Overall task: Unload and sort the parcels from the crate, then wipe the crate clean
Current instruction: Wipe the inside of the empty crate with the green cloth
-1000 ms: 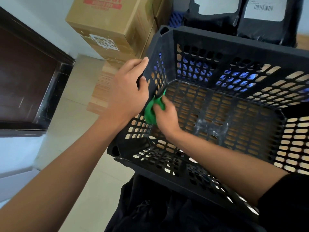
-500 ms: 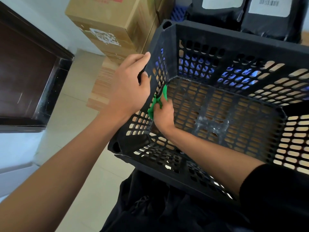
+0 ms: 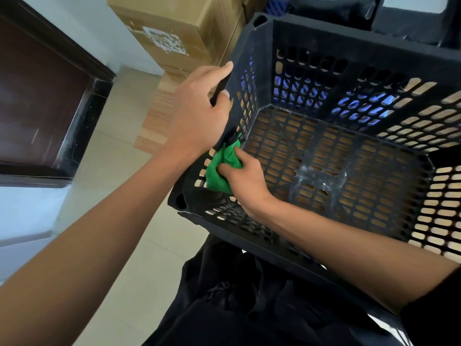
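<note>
**Cloth against the crate's left wall**

At frame center, the right hand [image 3: 245, 177] grips a bunched green cloth [image 3: 220, 168] against the inner left wall of the black crate [image 3: 349, 151], which fills the right half. Above it, the left hand [image 3: 197, 116] clasps that wall's rim. Cardboard boxes [image 3: 174, 33] stand at upper center.

Pale tiled floor [image 3: 119, 221], dark wooden door [image 3: 42, 101], light blue wall [image 3: 82, 23], soft daylight
</note>
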